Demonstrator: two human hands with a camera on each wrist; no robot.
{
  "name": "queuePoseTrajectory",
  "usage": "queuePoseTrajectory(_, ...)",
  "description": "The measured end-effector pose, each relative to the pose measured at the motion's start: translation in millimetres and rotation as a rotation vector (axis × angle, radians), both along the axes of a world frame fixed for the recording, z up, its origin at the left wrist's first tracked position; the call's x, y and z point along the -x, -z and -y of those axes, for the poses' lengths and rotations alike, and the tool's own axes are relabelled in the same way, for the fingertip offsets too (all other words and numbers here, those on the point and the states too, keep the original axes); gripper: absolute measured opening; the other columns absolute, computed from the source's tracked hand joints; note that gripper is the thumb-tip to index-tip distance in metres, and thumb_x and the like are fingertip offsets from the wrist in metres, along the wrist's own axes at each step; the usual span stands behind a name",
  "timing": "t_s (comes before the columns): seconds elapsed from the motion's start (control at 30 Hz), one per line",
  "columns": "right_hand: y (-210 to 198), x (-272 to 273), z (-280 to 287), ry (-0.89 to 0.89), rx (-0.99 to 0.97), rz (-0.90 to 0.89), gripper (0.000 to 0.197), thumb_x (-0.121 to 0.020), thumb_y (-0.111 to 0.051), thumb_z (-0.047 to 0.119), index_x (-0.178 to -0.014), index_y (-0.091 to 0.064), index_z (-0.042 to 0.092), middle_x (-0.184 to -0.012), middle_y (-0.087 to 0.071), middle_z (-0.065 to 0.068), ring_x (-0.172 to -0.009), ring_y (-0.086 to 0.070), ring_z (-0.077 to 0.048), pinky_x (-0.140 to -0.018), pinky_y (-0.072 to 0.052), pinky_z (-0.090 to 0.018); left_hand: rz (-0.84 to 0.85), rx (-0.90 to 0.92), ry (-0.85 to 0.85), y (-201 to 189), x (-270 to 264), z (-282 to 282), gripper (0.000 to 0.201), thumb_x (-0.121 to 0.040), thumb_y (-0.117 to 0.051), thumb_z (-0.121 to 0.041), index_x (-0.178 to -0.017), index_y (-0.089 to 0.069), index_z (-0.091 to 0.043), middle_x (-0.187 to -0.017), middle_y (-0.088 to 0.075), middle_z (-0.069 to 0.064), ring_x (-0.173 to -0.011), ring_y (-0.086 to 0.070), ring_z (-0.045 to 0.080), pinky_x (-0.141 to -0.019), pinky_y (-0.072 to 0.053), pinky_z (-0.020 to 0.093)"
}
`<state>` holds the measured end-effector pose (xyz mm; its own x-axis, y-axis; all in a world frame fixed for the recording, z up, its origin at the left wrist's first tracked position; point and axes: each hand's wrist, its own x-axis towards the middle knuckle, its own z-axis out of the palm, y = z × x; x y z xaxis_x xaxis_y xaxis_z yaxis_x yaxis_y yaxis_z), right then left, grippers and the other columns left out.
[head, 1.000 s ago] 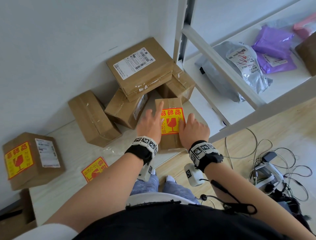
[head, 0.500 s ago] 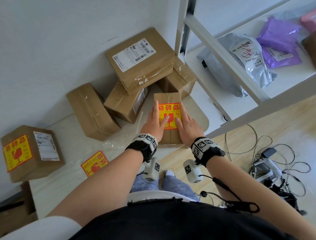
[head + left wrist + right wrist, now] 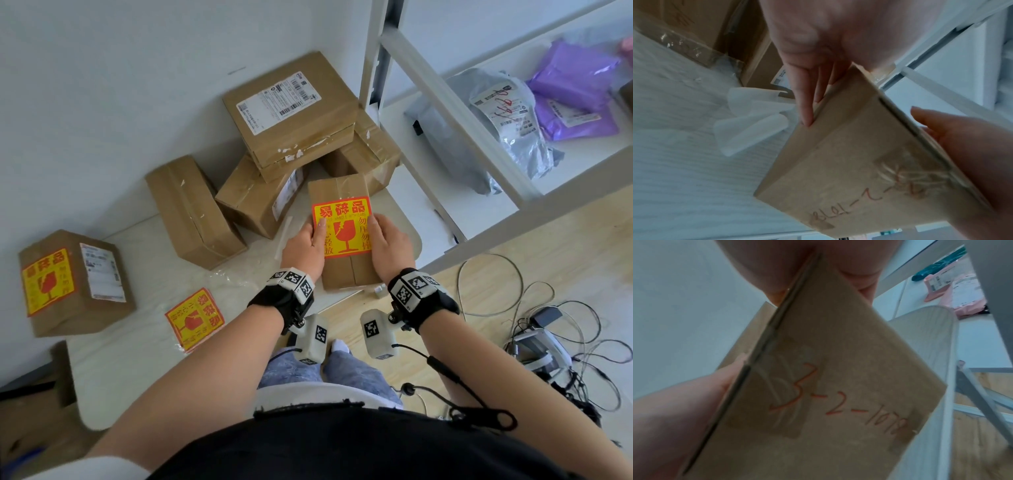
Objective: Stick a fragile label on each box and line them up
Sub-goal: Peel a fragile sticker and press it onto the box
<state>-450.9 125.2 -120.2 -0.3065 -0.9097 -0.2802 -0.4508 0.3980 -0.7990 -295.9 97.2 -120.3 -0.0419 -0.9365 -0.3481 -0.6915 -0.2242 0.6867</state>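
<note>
A brown cardboard box (image 3: 337, 192) carries a yellow and red fragile label (image 3: 344, 234) on its top face. My left hand (image 3: 305, 248) grips its left side and my right hand (image 3: 390, 241) grips its right side, thumbs lying on the label's edges. It sits over the near edge of the white table (image 3: 137, 356), seemingly lifted a little. The left wrist view shows my fingers (image 3: 805, 104) along the box (image 3: 849, 162). In the right wrist view the box's end face (image 3: 838, 369) bears red handwriting. A second labelled box (image 3: 73, 284) stands at the far left.
Several unlabelled boxes (image 3: 291, 113) are piled against the wall behind. Loose fragile labels (image 3: 194, 318) lie on the table near me, with peeled backing strips (image 3: 748, 116) beside the held box. A white shelf rack (image 3: 445, 102) with mail bags stands right; cables (image 3: 548, 325) cover the floor.
My hands went from pressing flat on the label to gripping the box's two sides. The box has come toward me, away from the pile.
</note>
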Motion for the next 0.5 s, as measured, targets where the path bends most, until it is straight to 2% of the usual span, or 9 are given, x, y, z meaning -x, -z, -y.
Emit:
queuePoseTrajectory(0.07, -13, 1, 0, 0.011, 0.024, -0.055, 0.036, -0.101, -0.039, 0.045, -0.119, -0.064, 0.025, -0.100, -0.070, 0.007, -0.084, -0.059, -0.010, -0.065, -0.038, -0.019, -0.024, 0.093, -0.096, -13, 1, -8, 0.052, -0.101, -0.024, -0.056, -0.128, -0.059, -0.027, -0.083, -0.062, -0.006, -0.083, -0.065, 0.018, -0.069, -0.049, 0.029)
queuePoseTrajectory(0.13, -26, 0, 1, 0.001, 0.046, -0.093, 0.036, -0.100, -0.043, 0.046, -0.121, -0.064, 0.026, -0.103, -0.069, 0.010, -0.082, -0.056, -0.006, -0.059, -0.033, -0.009, -0.046, 0.181, -0.188, -26, 2, -13, 0.049, -0.103, -0.025, -0.052, -0.108, -0.066, -0.025, -0.071, -0.059, -0.004, -0.070, -0.062, 0.014, -0.061, -0.046, 0.027)
queuePoseTrajectory(0.2, -37, -1, 2, 0.002, 0.081, -0.057, 0.038, -0.097, -0.047, 0.048, -0.122, -0.065, 0.026, -0.107, -0.069, 0.011, -0.086, -0.059, -0.007, -0.064, -0.037, -0.014, -0.017, 0.227, -0.246, -43, 1, -17, 0.045, -0.104, -0.027, -0.046, -0.079, -0.055, -0.022, -0.062, -0.052, -0.003, -0.057, -0.052, 0.010, -0.052, -0.034, 0.026)
queuePoseTrajectory(0.23, -44, -2, 4, 0.000, 0.100, -0.038, 0.039, -0.095, -0.048, 0.050, -0.121, -0.066, 0.027, -0.106, -0.070, 0.011, -0.088, -0.061, -0.007, -0.069, -0.041, -0.019, -0.006, 0.243, -0.270, -52, -1, -18, 0.045, -0.105, -0.029, -0.045, -0.073, -0.050, -0.021, -0.061, -0.051, -0.003, -0.056, -0.050, 0.010, -0.052, -0.032, 0.026)
queuePoseTrajectory(0.3, -55, -6, 9, -0.016, 0.131, -0.034, 0.044, -0.088, -0.049, 0.057, -0.116, -0.069, 0.029, -0.101, -0.072, 0.011, -0.088, -0.064, -0.008, -0.075, -0.047, -0.026, 0.000, 0.279, -0.294, -65, -8, -20, 0.049, -0.104, -0.029, -0.048, -0.074, -0.055, -0.020, -0.067, -0.058, 0.000, -0.063, -0.054, 0.015, -0.059, -0.035, 0.028)
queuePoseTrajectory(0.33, -61, -9, 11, -0.031, 0.144, -0.035, 0.045, -0.086, -0.050, 0.059, -0.113, -0.070, 0.030, -0.097, -0.073, 0.011, -0.087, -0.064, -0.007, -0.076, -0.049, -0.028, -0.001, 0.292, -0.304, -70, -14, -22, 0.050, -0.103, -0.029, -0.050, -0.083, -0.064, -0.020, -0.074, -0.063, 0.000, -0.071, -0.058, 0.017, -0.065, -0.038, 0.029)
queuePoseTrajectory(0.4, -75, -18, 17, -0.072, 0.182, -0.033, 0.040, -0.087, -0.053, 0.053, -0.112, -0.073, 0.028, -0.092, -0.072, 0.011, -0.082, -0.061, -0.004, -0.071, -0.046, -0.021, -0.003, 0.324, -0.343, -80, -26, -25, 0.051, -0.103, -0.028, -0.052, -0.102, -0.069, -0.021, -0.082, -0.068, -0.004, -0.079, -0.061, 0.016, -0.070, -0.039, 0.028)
queuePoseTrajectory(0.47, -90, -31, 22, -0.122, 0.219, -0.024, 0.037, -0.089, -0.054, 0.049, -0.112, -0.073, 0.027, -0.091, -0.071, 0.011, -0.082, -0.060, -0.004, -0.069, -0.042, -0.018, 0.014, 0.368, -0.376, -92, -39, -29, 0.048, -0.104, -0.028, -0.050, -0.095, -0.066, -0.022, -0.070, -0.062, -0.010, -0.070, -0.058, 0.011, -0.066, -0.037, 0.028)
queuePoseTrajectory(0.5, -96, -40, 24, -0.143, 0.241, -0.009, 0.038, -0.088, -0.052, 0.051, -0.111, -0.073, 0.028, -0.092, -0.072, 0.012, -0.085, -0.062, -0.006, -0.074, -0.046, -0.022, 0.035, 0.391, -0.391, -99, -46, -32, 0.047, -0.104, -0.027, -0.048, -0.093, -0.064, -0.021, -0.065, -0.056, -0.011, -0.067, -0.056, 0.012, -0.066, -0.037, 0.029)
